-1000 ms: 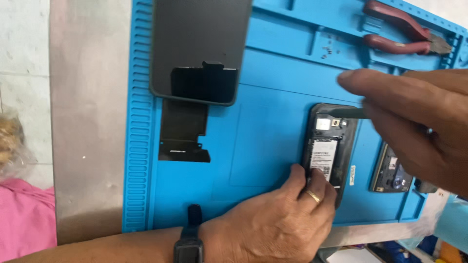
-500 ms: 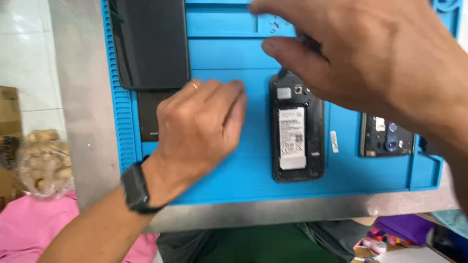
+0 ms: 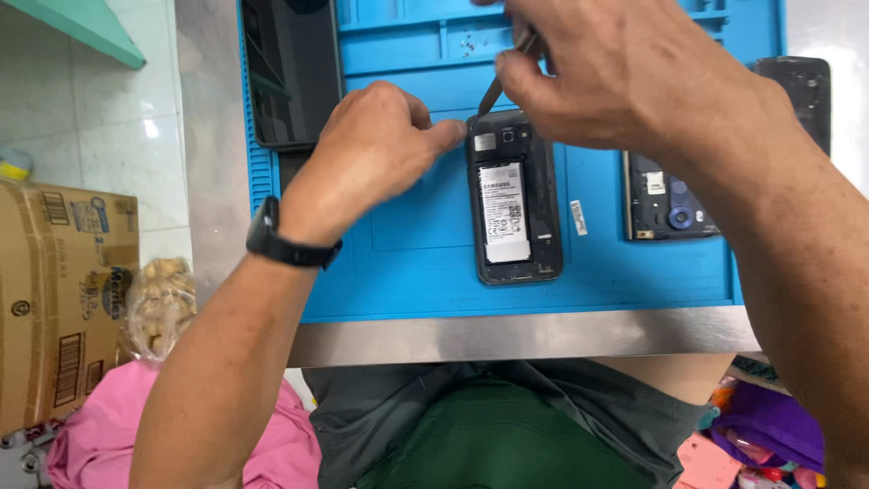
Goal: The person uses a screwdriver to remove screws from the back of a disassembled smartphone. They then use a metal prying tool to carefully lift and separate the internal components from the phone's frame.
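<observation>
Blue ribbed repair mat [image 3: 398,281] on a steel worktop [image 3: 525,335]. At its centre: opened phone [image 3: 512,197], back cover off, white-labelled battery exposed, lying flat with its camera end toward 12 o'clock.

Left hand [image 3: 367,154], black watch [image 3: 285,244] at the wrist: fingers curled, a fingertip pressed to the phone's upper left corner, nothing grasped.

Right hand [image 3: 625,72], at 1 o'clock of the phone: fingers pinched closed round a thin dark tool [image 3: 496,86], its tip touching the phone's top edge.

At 3 o'clock of the phone: small white strip [image 3: 578,217], then a second opened phone [image 3: 665,195]. At 10 o'clock: a dark glass panel [image 3: 290,72]. Off the worktop at 8 o'clock: cardboard box [image 3: 59,299].
</observation>
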